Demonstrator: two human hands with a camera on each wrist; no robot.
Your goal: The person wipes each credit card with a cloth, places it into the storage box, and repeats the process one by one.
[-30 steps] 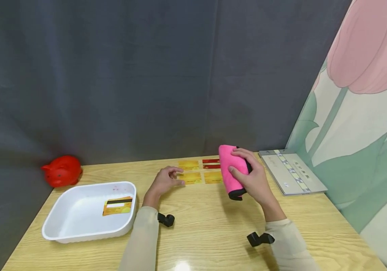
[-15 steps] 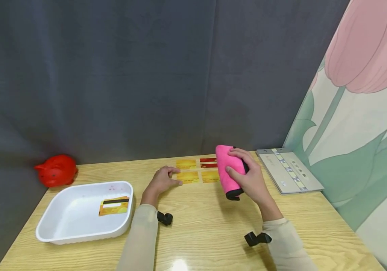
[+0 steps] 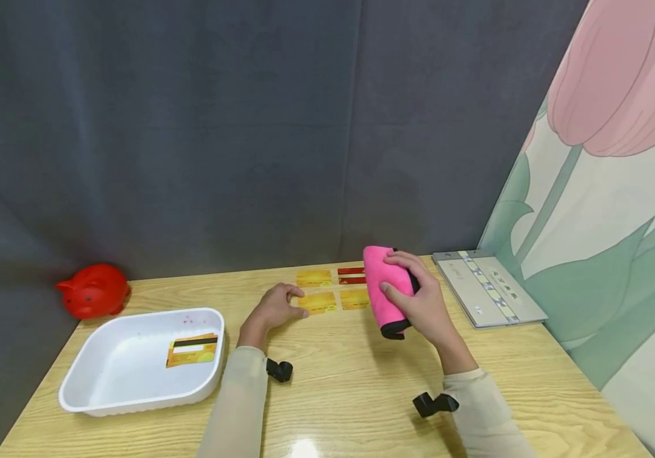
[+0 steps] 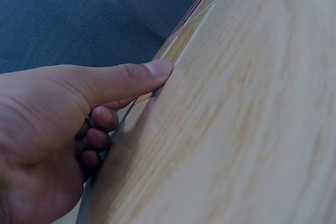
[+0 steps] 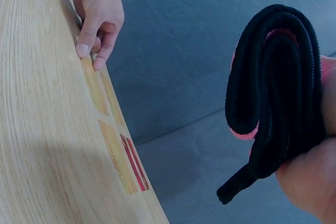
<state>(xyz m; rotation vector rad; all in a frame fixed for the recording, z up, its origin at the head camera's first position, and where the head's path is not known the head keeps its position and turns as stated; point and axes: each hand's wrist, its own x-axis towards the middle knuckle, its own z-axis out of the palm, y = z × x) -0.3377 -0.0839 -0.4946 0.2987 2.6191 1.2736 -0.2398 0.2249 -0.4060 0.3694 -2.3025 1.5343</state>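
My left hand [image 3: 274, 308] is at the left end of the front-left yellow card [image 3: 320, 302], thumb and index finger pinching it by opposite long edges. That card lies on the table, slightly askew. Beside it lies another yellow card [image 3: 354, 299]; behind them are a third yellow card [image 3: 314, 278] and a red-striped card [image 3: 351, 275]. In the right wrist view, the left hand's thumb and index finger meet the end of the card row. My right hand [image 3: 421, 296] grips a folded pink towel [image 3: 381, 292] with black edging, raised above the table. Its folded layers show in the right wrist view.
At left stands a white plastic tray [image 3: 69, 395] with several yellow cards [image 3: 191, 351] inside, the top one striped black. Behind it sits a red piggy bank [image 3: 95, 291]. A grey book [image 3: 484, 288] lies at the back right. A dark curtain [image 3: 190, 140] borders the wooden table [image 3: 356, 407].
The front-left yellow card has turned slightly, its left end nearer me, with my left hand at it. The right hand keeps holding the towel. The whole head view has shifted a little.
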